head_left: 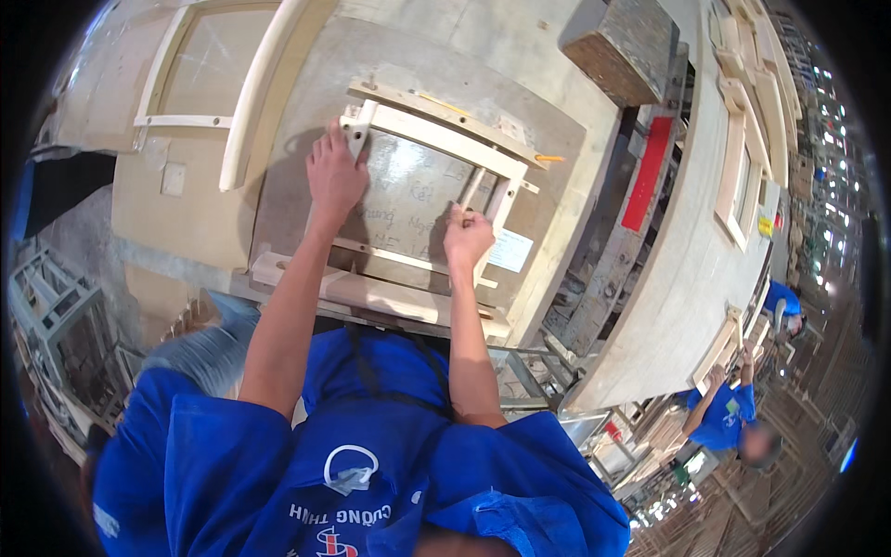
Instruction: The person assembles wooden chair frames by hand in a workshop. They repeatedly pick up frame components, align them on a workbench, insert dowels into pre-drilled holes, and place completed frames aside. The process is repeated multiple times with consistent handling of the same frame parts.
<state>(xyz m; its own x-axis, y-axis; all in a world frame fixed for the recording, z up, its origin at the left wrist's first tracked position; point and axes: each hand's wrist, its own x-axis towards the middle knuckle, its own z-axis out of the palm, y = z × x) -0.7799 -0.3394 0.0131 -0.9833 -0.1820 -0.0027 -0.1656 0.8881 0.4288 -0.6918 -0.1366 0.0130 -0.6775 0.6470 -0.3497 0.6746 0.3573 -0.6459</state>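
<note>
A pale wooden frame point(445, 139) of several rails and slats lies on a worn workbench top point(306, 102). My left hand point(334, 172) presses flat on the frame's upper left corner, next to a short upright piece. My right hand point(467, 237) grips a thin wooden slat point(475, 186) that runs between the frame's rails near its right side. Both forearms reach up from my blue shirt at the bottom.
A long curved wooden piece point(255, 93) lies left of the frame. A square wooden block point(624, 46) sits at the bench's far right corner. More wooden frames point(742, 139) lie on a long bench to the right, where people in blue shirts point(724, 413) work. Metal racks point(56, 316) stand at left.
</note>
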